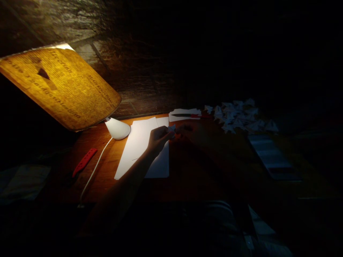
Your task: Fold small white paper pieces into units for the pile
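Note:
Under the lamp light, my left hand (158, 139) is closed, pinching a small folded piece of white paper (172, 127) between thumb and fingers. My right hand (193, 130) lies in deep shadow just to the right, its curled fingertips at the right edge of the same folded paper. The paper's exact shape is too small and dim to make out. Below my left hand and forearm lies a stack of white paper sheets (142, 142). Beyond my hands, a knife with a dark blade and red handle (184, 115) rests on small paper pieces (174, 111).
A lamp with a printed yellow shade (64, 89) and white base (118, 129) stands at left, its white cord (95, 167) running forward. Near it lies a red perforated strip (85, 161). Folded paper pieces (238, 116) pile up at right, above a dark flat device (272, 157).

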`<state>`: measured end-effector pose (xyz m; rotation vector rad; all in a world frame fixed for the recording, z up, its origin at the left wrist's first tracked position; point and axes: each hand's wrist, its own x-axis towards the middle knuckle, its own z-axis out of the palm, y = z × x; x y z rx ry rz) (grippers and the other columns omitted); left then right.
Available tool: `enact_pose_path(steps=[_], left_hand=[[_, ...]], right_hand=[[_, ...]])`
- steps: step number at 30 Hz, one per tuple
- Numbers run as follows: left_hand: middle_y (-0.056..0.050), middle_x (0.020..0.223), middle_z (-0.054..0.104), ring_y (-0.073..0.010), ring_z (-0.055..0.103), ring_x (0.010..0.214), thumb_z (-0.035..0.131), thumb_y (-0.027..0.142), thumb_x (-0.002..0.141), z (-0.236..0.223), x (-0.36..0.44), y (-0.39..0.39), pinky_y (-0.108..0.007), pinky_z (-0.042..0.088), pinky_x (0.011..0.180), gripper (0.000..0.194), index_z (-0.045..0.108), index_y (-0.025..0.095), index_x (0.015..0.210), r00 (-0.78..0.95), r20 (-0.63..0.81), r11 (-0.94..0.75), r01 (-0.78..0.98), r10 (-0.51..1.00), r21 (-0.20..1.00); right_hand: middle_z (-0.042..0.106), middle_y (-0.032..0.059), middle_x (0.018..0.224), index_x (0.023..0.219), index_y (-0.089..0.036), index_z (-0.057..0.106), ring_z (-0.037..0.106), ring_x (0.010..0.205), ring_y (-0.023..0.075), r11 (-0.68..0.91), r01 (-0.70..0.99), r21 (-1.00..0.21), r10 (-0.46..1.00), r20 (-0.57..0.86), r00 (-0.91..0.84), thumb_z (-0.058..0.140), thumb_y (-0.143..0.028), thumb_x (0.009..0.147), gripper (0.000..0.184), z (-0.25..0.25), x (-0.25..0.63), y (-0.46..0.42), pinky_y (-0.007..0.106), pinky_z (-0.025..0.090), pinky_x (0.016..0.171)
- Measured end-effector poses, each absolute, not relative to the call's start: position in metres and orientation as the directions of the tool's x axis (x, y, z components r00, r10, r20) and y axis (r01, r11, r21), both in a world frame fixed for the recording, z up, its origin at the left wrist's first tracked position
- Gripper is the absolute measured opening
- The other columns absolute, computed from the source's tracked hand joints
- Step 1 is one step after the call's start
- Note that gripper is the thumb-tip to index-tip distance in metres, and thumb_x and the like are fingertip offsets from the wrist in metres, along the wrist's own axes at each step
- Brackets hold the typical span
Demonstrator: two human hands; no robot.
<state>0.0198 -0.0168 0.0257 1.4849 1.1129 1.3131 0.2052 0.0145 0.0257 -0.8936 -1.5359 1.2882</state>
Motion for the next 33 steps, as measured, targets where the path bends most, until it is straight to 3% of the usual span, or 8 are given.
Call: enact_pose_path(steps=[7, 15, 22, 26, 29, 33], left_hand=[[-0.001, 0.061, 0.064, -0.0121, 0.058, 0.057, 0.09, 0.044, 0.069, 0.015, 0.019, -0.012, -0.025, 0.044, 0.056, 0.037, 0.065, 0.017, 0.064, 0.037, 0.161, -0.162, 0.011, 0.986, 0.987], [0.003, 0.06, 0.058, -0.0088, 0.052, 0.051, 0.086, 0.05, 0.073, 0.004, 0.017, -0.003, -0.019, 0.04, 0.048, 0.041, 0.061, 0.018, 0.071, 0.108, 0.086, -0.082, -0.047, 0.99, 0.996], [0.004, 0.054, 0.055, -0.0078, 0.049, 0.044, 0.088, 0.041, 0.07, 0.011, 0.013, -0.004, -0.019, 0.034, 0.043, 0.035, 0.062, 0.017, 0.069, 0.159, 0.0, -0.003, 0.014, 0.987, 1.0], [0.005, 0.051, 0.051, -0.0065, 0.045, 0.04, 0.09, 0.039, 0.067, 0.018, 0.016, -0.007, -0.018, 0.032, 0.04, 0.038, 0.058, 0.018, 0.065, 0.182, -0.004, 0.005, -0.009, 0.983, 1.0], [0.005, 0.054, 0.051, -0.0061, 0.045, 0.042, 0.089, 0.036, 0.066, 0.021, 0.018, -0.01, -0.017, 0.032, 0.041, 0.036, 0.058, 0.018, 0.066, 0.171, -0.004, 0.014, -0.059, 0.985, 0.998], [0.006, 0.057, 0.05, -0.0054, 0.043, 0.044, 0.088, 0.033, 0.062, 0.022, 0.018, -0.008, -0.016, 0.032, 0.04, 0.035, 0.056, 0.018, 0.066, 0.152, -0.014, 0.027, -0.085, 0.988, 0.996]], right_hand=[[0.076, 0.0039, 0.079, 0.077, -0.019, 0.074, 0.068, 0.073, 0.0175, 0.193, 0.055, -0.98, 0.917, 0.16, -0.366, 0.076, -0.039, 0.084, 0.021, 0.024, 0.204, 0.014, 0.03, 0.054, 0.069], [0.069, 0.0015, 0.076, 0.076, -0.019, 0.067, 0.06, 0.073, 0.0161, 0.297, 0.219, -0.93, 0.882, 0.179, -0.436, 0.066, -0.034, 0.09, 0.021, 0.025, 0.204, 0.012, 0.03, 0.044, 0.07], [0.062, -0.0025, 0.069, 0.07, -0.018, 0.064, 0.054, 0.068, 0.0132, 0.27, 0.308, -0.912, 0.858, 0.082, -0.508, 0.068, -0.028, 0.09, 0.022, 0.029, 0.204, 0.015, 0.027, 0.037, 0.065], [0.068, -0.0014, 0.073, 0.072, -0.017, 0.069, 0.058, 0.068, 0.0132, 0.228, 0.347, -0.91, 0.845, 0.008, -0.535, 0.07, -0.024, 0.09, 0.019, 0.042, 0.207, 0.012, 0.027, 0.039, 0.066], [0.075, 0.0023, 0.084, 0.081, -0.018, 0.073, 0.064, 0.075, 0.0154, 0.262, 0.464, -0.846, 0.876, 0.007, -0.481, 0.073, -0.022, 0.09, 0.01, 0.049, 0.22, -0.004, 0.027, 0.041, 0.068], [0.079, 0.0076, 0.095, 0.092, -0.019, 0.076, 0.068, 0.084, 0.0221, 0.324, 0.724, -0.609, 0.943, 0.147, -0.298, 0.072, -0.024, 0.093, 0.006, 0.043, 0.258, -0.046, 0.034, 0.043, 0.076]])
